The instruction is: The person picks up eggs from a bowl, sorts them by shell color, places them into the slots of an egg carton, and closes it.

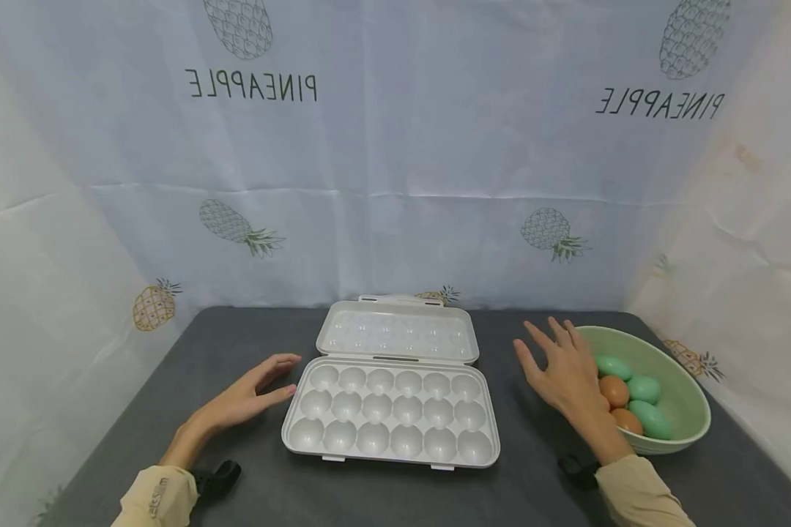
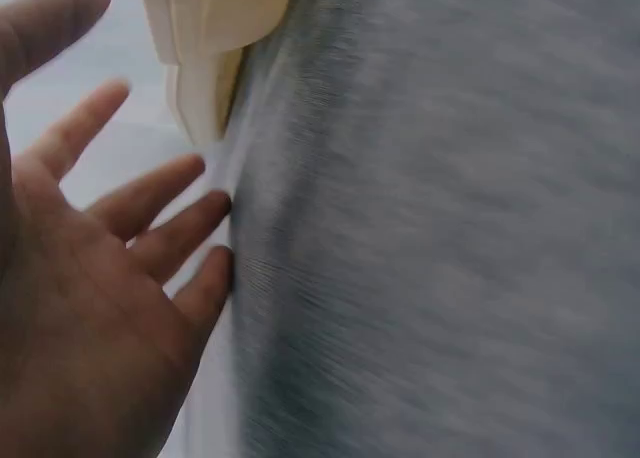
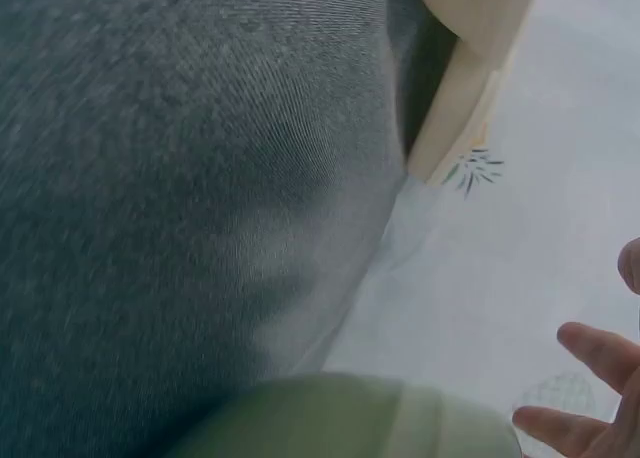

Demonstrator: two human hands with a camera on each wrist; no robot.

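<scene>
The egg tray (image 1: 406, 410) lies flat on the dark tabletop (image 1: 264, 468), its three rows of six round cups facing up. Its hinged lid (image 1: 398, 333) is folded back along the tray's far edge. The left hand (image 1: 234, 401) is just beside the egg tray's left edge, its grip wide, the fingers spread apart with the thumb pointing toward the tray; whether the thumb touches the rim cannot be told. The right hand (image 1: 567, 377) is to the right of the egg tray, its grip also wide with fingers fanned. Beyond that hand, farther right of the tray, stands a pale green bowl (image 1: 682, 388) holding green eggs (image 1: 650, 419) and brown eggs (image 1: 615, 391). Behind the egg tray hangs a pineapple-print curtain (image 1: 395, 146) with mirrored lettering.
</scene>
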